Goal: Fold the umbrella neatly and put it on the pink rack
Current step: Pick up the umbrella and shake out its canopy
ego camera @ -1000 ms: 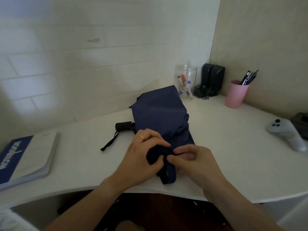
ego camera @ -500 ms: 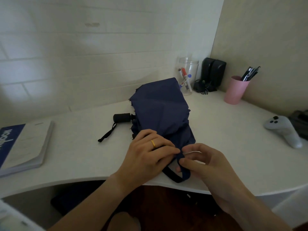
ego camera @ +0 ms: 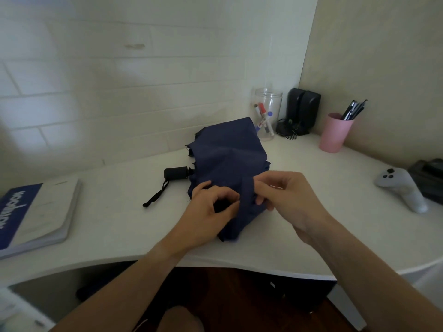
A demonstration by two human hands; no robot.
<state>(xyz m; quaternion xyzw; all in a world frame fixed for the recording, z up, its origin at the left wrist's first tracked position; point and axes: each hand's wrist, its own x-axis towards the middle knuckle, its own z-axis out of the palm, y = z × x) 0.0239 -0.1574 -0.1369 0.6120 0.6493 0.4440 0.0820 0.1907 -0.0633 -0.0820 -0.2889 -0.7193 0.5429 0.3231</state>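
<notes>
Wrapping the strap on the navy umbrella

Lying at frame centre on the white desk [ego camera: 115, 226], the navy folding umbrella [ego camera: 230, 156] is collapsed but loosely bunched; its black handle [ego camera: 176, 173] points left, with the black wrist loop [ego camera: 155, 196] trailing toward the lower left.

Left hand [ego camera: 211, 219]: fingers curled, gripping the near end of the bunched canopy just below frame centre. Right hand [ego camera: 287, 200]: fingertips pinching the navy closure strap [ego camera: 247, 192], which runs as a band across the fabric between the two hands (whether the strap is fastened cannot be told).

Elsewhere on the desk:
- blue-and-white book [ego camera: 36, 214], left edge of the frame;
- clear jar [ego camera: 267, 111] with markers, just behind the umbrella's far end;
- pair of black speakers [ego camera: 303, 109], right of the jar;
- pink cup [ego camera: 335, 133] holding pens, upper right;
- light grey handheld controller [ego camera: 402, 188], right edge.
</notes>
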